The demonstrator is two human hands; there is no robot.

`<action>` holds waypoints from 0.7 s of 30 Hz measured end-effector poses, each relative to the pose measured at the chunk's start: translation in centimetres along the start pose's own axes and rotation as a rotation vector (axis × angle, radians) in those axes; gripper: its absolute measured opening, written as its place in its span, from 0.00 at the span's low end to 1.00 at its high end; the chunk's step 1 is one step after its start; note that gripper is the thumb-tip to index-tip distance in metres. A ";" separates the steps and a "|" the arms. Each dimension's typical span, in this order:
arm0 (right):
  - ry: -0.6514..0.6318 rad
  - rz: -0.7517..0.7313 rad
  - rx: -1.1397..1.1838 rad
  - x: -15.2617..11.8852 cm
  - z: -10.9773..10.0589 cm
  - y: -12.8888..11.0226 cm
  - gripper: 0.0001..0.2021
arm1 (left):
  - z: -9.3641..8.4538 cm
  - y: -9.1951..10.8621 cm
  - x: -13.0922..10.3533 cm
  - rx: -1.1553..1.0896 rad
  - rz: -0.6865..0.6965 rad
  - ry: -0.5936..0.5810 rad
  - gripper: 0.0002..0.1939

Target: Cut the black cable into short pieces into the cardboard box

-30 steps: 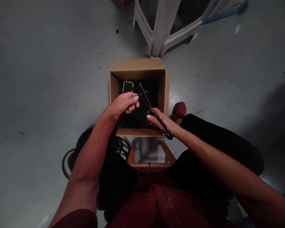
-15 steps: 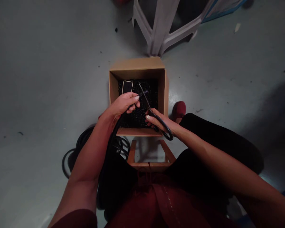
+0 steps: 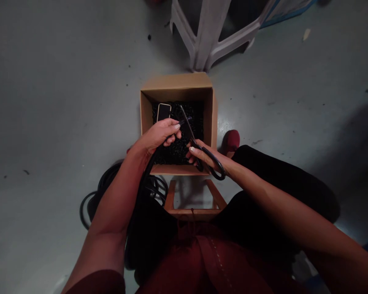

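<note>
Your left hand (image 3: 158,135) was closed around a black cable (image 3: 147,171) above the open cardboard box (image 3: 214,118), fingers curled over it and thumb on top. The free end of the cable stuck out past your fingertips, pointing right, over the box's middle. The rest of the cable ran back under your left forearm to a loose black coil (image 3: 101,192) lying on the floor beside your left leg.

Your right hand (image 3: 207,157) held a pair of black-handled scissors (image 3: 199,149), fingers through the handle loops at the near right corner of the box. The blades were parted a little and angled up and left, meeting the cable's free end just beyond your left fingertips. Whether the blades touched the cable or sat a shade off it, the view could not settle: the light was dim and everything there was black.

The box stood on the grey floor (image 3: 49,102), flaps open, filled with small black pieces (image 3: 178,151), too dark to tell apart. A small pale-edged dark rectangular object (image 3: 164,112) lay on top of them at the far left corner, just beyond your left knuckles.

A low wooden frame (image 3: 193,204) stood between the box and your lap. A white plastic stool's legs (image 3: 202,36) stood beyond the box. A red shoe (image 3: 231,142) showed just right of the box.
</note>
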State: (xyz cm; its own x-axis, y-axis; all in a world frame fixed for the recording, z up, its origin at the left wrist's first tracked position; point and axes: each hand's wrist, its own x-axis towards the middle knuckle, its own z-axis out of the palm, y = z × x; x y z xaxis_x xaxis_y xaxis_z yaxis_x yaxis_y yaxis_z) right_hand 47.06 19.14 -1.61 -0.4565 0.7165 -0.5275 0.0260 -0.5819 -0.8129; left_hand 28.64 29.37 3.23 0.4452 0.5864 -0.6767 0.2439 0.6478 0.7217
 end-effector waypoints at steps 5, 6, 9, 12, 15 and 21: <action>0.002 0.009 -0.064 0.1 0.0 0.0 0.24 | 0.1 0.0 -0.1 0.003 -0.002 -0.008 0.03; 0.035 0.016 -0.120 0.1 0.1 -0.1 0.24 | 0.2 0.0 -0.2 0.006 -0.004 -0.007 0.03; 0.193 0.045 -0.350 0.0 0.2 -0.7 0.24 | 0.3 -0.2 -0.1 0.018 -0.017 -0.006 0.02; 0.305 0.066 -0.542 -0.2 0.4 -1.6 0.24 | 0.3 -0.4 0.1 0.012 -0.017 -0.016 0.05; 0.332 0.075 -0.607 -0.4 0.5 -2.2 0.24 | 0.2 -0.6 0.3 0.039 -0.001 -0.022 0.05; 0.324 0.072 -0.582 -0.5 0.4 -1.9 0.25 | 0.2 -0.8 0.3 0.118 0.015 0.001 0.06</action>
State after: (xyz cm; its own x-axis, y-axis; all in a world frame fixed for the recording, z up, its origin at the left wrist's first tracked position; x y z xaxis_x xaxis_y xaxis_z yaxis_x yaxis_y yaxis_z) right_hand 46.84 19.74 0.26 -0.1481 0.8155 -0.5595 0.5636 -0.3953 -0.7254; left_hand 28.81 28.93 2.46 0.4490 0.5963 -0.6655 0.3371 0.5767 0.7442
